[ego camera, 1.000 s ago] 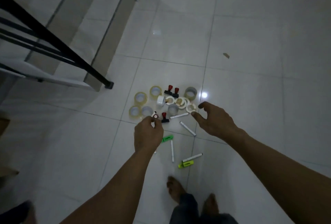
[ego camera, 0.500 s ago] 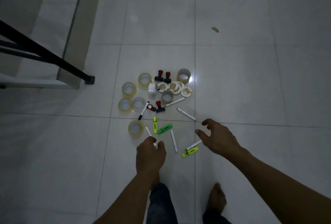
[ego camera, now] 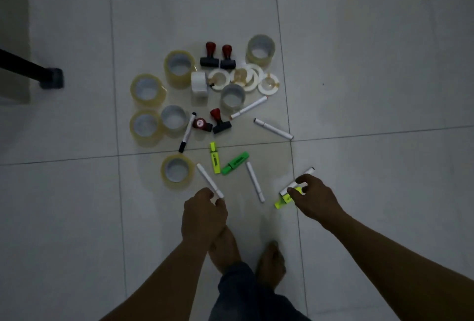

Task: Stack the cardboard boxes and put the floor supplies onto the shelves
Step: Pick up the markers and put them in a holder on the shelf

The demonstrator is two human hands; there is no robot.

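Roughly six markers — three highlighters

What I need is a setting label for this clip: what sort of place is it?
Probably a room in a home or small office: a pale tiled floor, the black leg of some rack, and tape rolls, markers and stamps strewn by bare feet.

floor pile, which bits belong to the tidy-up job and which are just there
Job: tape rolls, stamps, highlighters, markers; left hand pinching the near marker, right hand gripping the right-side marker and a yellow highlighter.
Just there: black metal leg, bare feet, floor tiles.
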